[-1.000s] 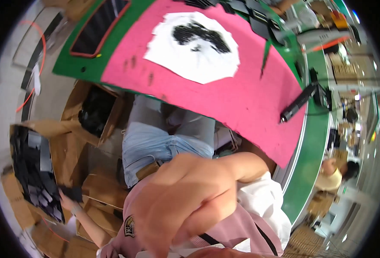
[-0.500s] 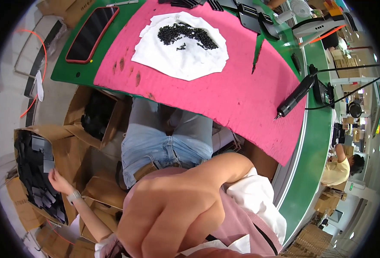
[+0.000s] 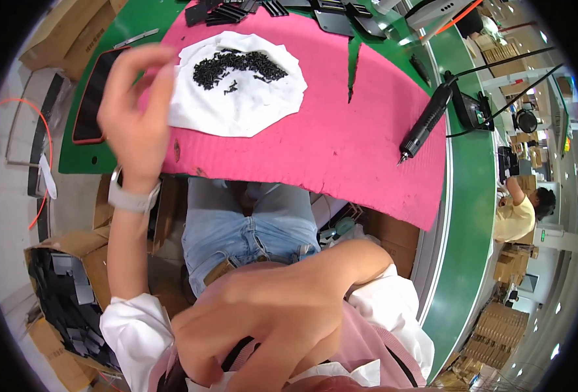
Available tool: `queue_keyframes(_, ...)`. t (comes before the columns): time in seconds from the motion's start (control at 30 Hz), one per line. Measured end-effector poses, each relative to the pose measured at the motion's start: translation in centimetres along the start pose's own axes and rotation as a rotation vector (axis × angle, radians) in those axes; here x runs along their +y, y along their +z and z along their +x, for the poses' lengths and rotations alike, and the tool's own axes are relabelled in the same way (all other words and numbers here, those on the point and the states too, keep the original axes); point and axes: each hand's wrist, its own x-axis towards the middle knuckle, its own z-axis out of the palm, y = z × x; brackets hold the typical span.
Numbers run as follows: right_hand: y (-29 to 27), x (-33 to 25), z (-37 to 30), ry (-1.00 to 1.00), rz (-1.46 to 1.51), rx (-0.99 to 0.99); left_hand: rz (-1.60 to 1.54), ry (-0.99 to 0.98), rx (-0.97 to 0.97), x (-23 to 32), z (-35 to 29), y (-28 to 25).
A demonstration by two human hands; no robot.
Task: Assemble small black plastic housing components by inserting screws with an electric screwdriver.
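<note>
Head view: the left hand is raised over the near left part of the bench, its thumb and curved forefinger a little apart with a gap between them, and nothing visible in its grip. Just right of its fingertips lies the white cloth, spread on the pink mat with a heap of small black pieces on it; the hand overlaps the cloth's left edge, but whether they touch I cannot tell. Partly behind the hand, on its left, lies a phone. The right hand is bent in front of the chest, well apart from the cloth; its fingertips are hidden, so its grip cannot be told.
</note>
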Motion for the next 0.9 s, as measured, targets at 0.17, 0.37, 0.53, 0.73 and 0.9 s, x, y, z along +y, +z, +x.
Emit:
queue_keyframes(0.17, -5.6, -0.7, -0.5, 0.226, -0.844, 0.404, -0.034, 0.065, 0.104, -2.4, 5.4, 4.2)
queue_keyframes(0.37, -30.1, -3.6, -5.4, 0.609, -2.247, 0.849, 0.174, 0.110, 0.245, -4.7, 5.2, 3.9)
queue_keyframes(0.53, -36.0, -3.9, -7.6, 1.041, -2.127, 0.942, 0.163, 0.052, 0.118, -4.5, 5.1, 4.6)
queue_keyframes(0.73, -31.6, -3.6, -5.1, 0.724, -1.963, 1.150, 0.059, -0.164, 0.095, -5.0, 4.7, 4.5)
queue_keyframes(0.9, -19.9, 0.8, 0.1, 0.350, -1.834, 0.584, -0.585, -0.558, -0.156, -3.6, 4.0, 4.4)
